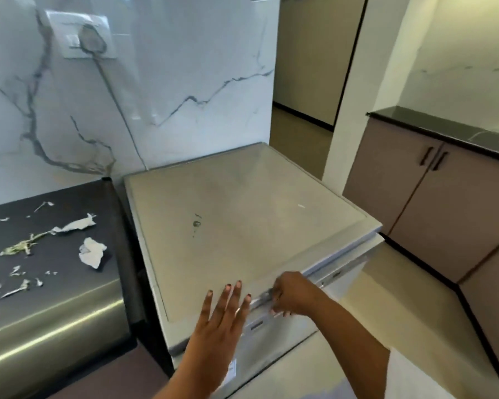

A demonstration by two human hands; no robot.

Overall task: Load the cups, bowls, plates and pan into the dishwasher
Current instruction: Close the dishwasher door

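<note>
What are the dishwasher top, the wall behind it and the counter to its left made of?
Dishwasher top: looks like matte grey laminate or painted metal; dull, scuffed, cannot tell which.
Wall: glossy marble-look slab or tile; grey veins, reflections.
Counter: dark matte top with a brushed steel front edge showing streaky highlights.

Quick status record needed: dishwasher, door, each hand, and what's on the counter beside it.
dishwasher: pale flat top, beside dark counter
door: slightly ajar at top edge
left hand: flat, fingers straight, over front edge of top
right hand: fingers curled round door's top edge
counter: torn paper scraps
dishes: none in view
</note>
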